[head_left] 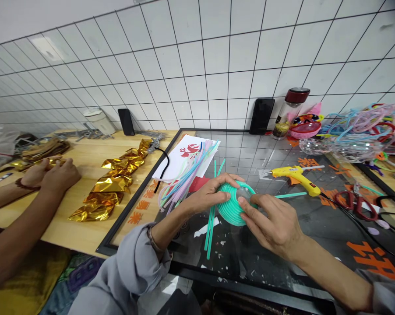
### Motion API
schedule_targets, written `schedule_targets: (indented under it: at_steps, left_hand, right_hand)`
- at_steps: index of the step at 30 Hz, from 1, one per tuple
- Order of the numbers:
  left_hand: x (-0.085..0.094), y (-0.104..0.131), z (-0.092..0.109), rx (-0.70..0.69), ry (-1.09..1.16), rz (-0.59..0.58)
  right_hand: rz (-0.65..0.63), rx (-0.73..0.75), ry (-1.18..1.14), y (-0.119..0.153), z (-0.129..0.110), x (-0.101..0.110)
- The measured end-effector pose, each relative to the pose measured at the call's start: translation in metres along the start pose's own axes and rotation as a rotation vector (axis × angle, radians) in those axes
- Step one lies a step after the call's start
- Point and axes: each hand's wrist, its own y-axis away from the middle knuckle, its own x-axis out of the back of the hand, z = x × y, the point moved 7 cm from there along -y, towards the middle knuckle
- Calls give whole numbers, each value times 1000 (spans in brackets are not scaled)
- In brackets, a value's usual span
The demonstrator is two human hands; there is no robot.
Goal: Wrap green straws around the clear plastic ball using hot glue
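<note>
A round dome coiled with green plastic tubing (pixel 233 210) is between my hands, with a clear patch showing near its top. My left hand (pixel 213 192) curls around its left and upper side. On the right, my right hand (pixel 273 218) pinches its edge with thumb and fingers; the exact grip is partly hidden. A green strand (pixel 292 195) sticks out to the right behind my right hand. Loose green strips (pixel 209 232) lie on the dark glass to the left of the dome.
Colourful plastic strands (pixel 187 179) lie on white paper (pixel 174 159). A yellow glue gun (pixel 292 175), red-handled scissors (pixel 357 204), a lidded bottle (pixel 289 113) and a tangled pile of tubing (pixel 371 127) are to the right. At left, a co-worker's hands (pixel 58 175) are near crumpled gold foil (pixel 108 188).
</note>
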Motion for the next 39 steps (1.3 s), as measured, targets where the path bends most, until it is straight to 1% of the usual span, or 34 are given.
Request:
schedule_targets:
  at_steps: [7,11,14,16,19,25,32,39]
  left_hand:
    - [1,0,1,-11,-16,-11]
    - [-1,2,3,-19,-58,-38]
    - [-1,2,0,-31,-81,-61]
    - [-2,2,0,-76,-141,-87]
    - [-4,1,-4,-91,-258,-112]
    - [-5,1,-3,-117,-377,-87]
    - [-8,0,1,-186,-374,-104]
    - [-8,0,2,-194,-352,-95]
  right_hand:
    - [1,10,11,0,0,0]
    - [0,13,13,2,1,0]
    - [-5,21,12,3,1,-1]
    - [-2,28,14,3,0,-1]
    - [6,34,9,4,0,-1]
    - [8,42,15,4,-1,-2]
    - [-7,42,21,8,-1,-2]
    - [-19,38,25,10,-1,-2]
